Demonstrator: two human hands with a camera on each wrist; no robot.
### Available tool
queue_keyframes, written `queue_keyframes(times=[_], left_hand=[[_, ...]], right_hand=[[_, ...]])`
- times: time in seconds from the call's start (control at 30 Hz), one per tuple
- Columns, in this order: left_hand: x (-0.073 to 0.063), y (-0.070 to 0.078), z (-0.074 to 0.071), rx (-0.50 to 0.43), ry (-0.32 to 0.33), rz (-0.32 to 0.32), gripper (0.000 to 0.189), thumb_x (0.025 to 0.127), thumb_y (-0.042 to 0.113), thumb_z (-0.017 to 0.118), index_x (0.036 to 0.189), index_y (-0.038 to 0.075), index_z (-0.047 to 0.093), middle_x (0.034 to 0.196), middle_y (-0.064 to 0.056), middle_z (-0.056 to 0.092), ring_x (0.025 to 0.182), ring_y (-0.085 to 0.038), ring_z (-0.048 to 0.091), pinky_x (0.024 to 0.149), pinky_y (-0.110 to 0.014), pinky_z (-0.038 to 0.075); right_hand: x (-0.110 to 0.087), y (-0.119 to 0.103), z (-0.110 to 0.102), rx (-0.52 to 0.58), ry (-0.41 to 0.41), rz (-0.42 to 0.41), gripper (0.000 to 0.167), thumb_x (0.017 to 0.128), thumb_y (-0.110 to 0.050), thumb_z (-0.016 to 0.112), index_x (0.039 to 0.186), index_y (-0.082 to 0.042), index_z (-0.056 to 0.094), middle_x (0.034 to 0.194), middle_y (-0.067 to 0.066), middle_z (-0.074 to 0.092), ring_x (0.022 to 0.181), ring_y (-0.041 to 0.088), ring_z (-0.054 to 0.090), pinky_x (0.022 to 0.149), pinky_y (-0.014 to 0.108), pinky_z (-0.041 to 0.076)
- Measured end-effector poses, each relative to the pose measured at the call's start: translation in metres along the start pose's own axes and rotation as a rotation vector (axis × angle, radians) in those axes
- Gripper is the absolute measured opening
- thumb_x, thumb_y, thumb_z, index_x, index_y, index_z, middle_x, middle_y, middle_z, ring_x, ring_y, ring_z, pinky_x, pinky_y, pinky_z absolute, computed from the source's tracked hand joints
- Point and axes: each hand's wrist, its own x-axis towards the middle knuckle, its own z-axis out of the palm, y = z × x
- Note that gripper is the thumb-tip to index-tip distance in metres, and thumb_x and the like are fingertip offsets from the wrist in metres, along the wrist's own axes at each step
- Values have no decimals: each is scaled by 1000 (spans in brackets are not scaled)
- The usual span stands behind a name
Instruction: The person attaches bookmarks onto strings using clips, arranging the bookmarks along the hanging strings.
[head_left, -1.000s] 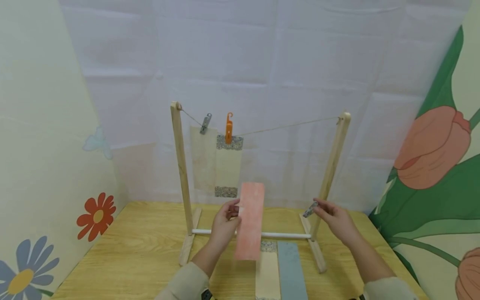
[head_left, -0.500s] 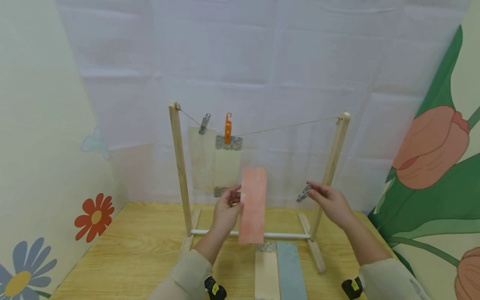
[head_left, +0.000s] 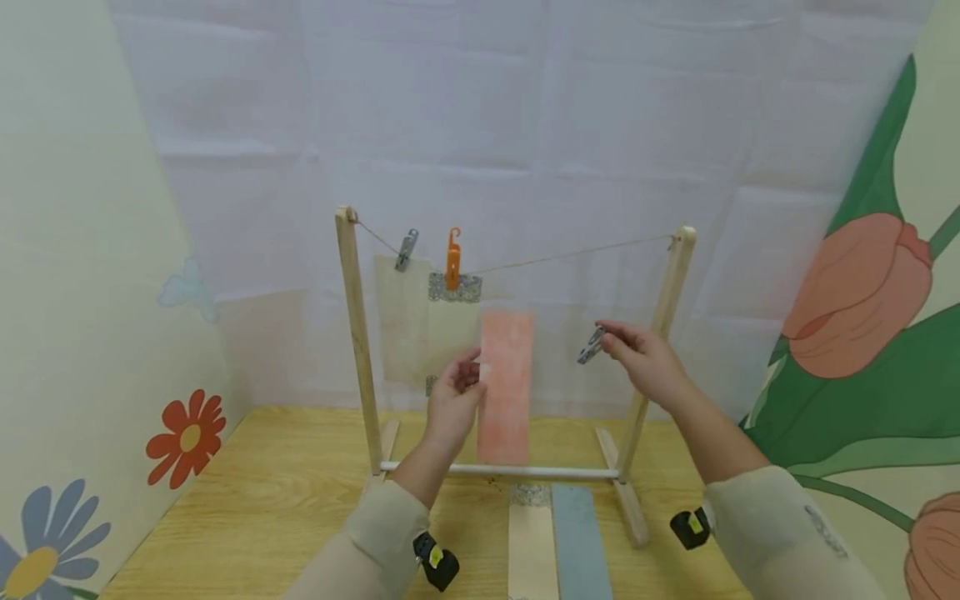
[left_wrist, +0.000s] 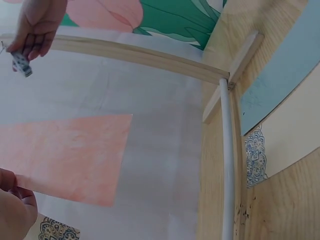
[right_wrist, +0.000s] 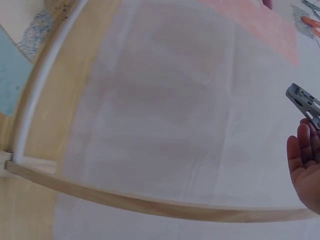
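My left hand (head_left: 452, 407) pinches the left edge of a pink paper strip (head_left: 507, 392), held upright below the string (head_left: 570, 255). In the left wrist view the strip (left_wrist: 75, 157) stretches out from my thumb and fingers. My right hand (head_left: 647, 367) holds a grey clothespin (head_left: 592, 346) by one end, to the right of the strip. The clothespin (right_wrist: 305, 102) points away from the fingertips in the right wrist view. On the string, a grey clothespin (head_left: 407, 250) holds a plain cream strip (head_left: 401, 325), and an orange clothespin (head_left: 453, 262) holds a cream strip with patterned ends (head_left: 454, 321).
A wooden frame with a left post (head_left: 358, 342), a right post (head_left: 672, 283) and a white crossbar (head_left: 558, 472) stands on the wooden table (head_left: 285, 492). In front lie another patterned cream strip (head_left: 532, 546) and a blue-grey strip (head_left: 582, 542). A white cloth (head_left: 600, 108) hangs behind.
My left hand has raised the pink strip toward the string. My right hand has moved up and to the left with the grey clothespin.
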Motion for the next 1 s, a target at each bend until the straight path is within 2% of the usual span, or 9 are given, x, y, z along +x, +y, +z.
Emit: queue_keyframes(times=[0.1,0.2,0.3,0.4,0.53,0.73,0.83,0.93,1.0], left_hand=[[2,2,2,-5,5,-13,51,82,-16,53,130,-1,58,110,-18,61,99,-18,56,82,-17,49],[3,4,4,-16,7,-17,53,83,-15,52,133,1,57,115,-20,61,102,-20,57,83,-16,49],[4,7,6,-19,16,-26,54,83,-14,52,134,3,57,116,-19,60,104,-22,57,80,-15,49],[6,11,8,-23,24,-21,54,83,-13,52,134,4,58,114,-19,60,104,-22,57,78,-15,49],[9,16,10,-53,24,-6,55,83,-15,51,134,3,57,112,-17,60,100,-18,56,76,-14,49],[14,22,12,-71,18,-14,57,83,-16,51,135,6,57,111,-11,58,99,-16,54,77,-15,50],[16,25,13,-73,18,-16,57,83,-16,51,135,6,56,111,-9,57,100,-16,54,78,-15,50],[17,28,14,-86,17,-11,56,83,-16,52,135,5,56,110,-9,57,99,-15,54,79,-14,50],[18,30,15,-97,13,-4,55,83,-16,52,134,4,57,109,-8,57,98,-14,54,78,-14,50]], right_hand=[[8,-11,-2,30,-6,-12,43,103,-21,47,136,7,51,126,27,61,99,-3,58,91,18,49],[16,-23,-4,62,4,-26,42,103,-18,47,136,8,50,122,28,61,90,-11,53,83,10,46],[25,-36,-6,75,32,-52,40,103,-16,48,135,8,52,111,19,65,86,-8,53,80,10,47],[34,-51,-9,38,64,-69,40,103,-19,48,134,5,54,106,16,65,85,-5,53,77,11,47],[47,-70,-11,-25,92,-69,41,102,-25,49,134,-1,57,114,21,66,86,0,55,74,13,45],[64,-89,-10,-60,122,-36,42,101,-33,52,133,-8,60,121,16,68,97,15,59,74,19,44],[71,-96,-9,-55,142,-43,40,100,-32,54,131,-9,62,120,14,68,95,14,59,75,20,44],[78,-103,-6,-57,157,-57,38,100,-32,55,128,-8,64,112,15,69,91,13,56,75,23,43],[81,-107,-5,-56,168,-63,37,99,-31,56,126,-8,66,114,13,69,96,14,59,81,26,47]])
